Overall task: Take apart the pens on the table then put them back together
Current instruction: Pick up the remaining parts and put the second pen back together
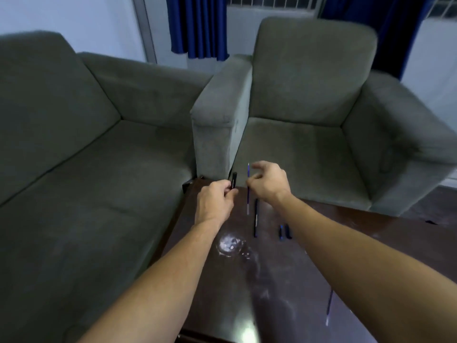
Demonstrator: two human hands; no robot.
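A grey sofa is filling the left side and a matching armchair is standing behind the hands, its near armrest rising just beyond the far corner of the dark glossy table. Blue curtains are hanging against the pale wall behind. Nothing is lying between the two hands, though the right forearm is crossing above the table's right part and partly covering two small blue pen pieces lying side by side. Just left of them a long dark pen barrel is lying pointing away from the person, and another thin refill is resting near the table's right front. Faint pale print is showing on the barrel and on the held black piece, too small to read. Both arms are reaching forward over the table's far end, the hands close together but apart. The left hand is curling its fingers round the lower end of a short black pen piece, held upright. The right hand is pinching a thin blue refill between thumb and forefinger, holding it nearly upright beside the black piece, with the other fingers loosely spread.
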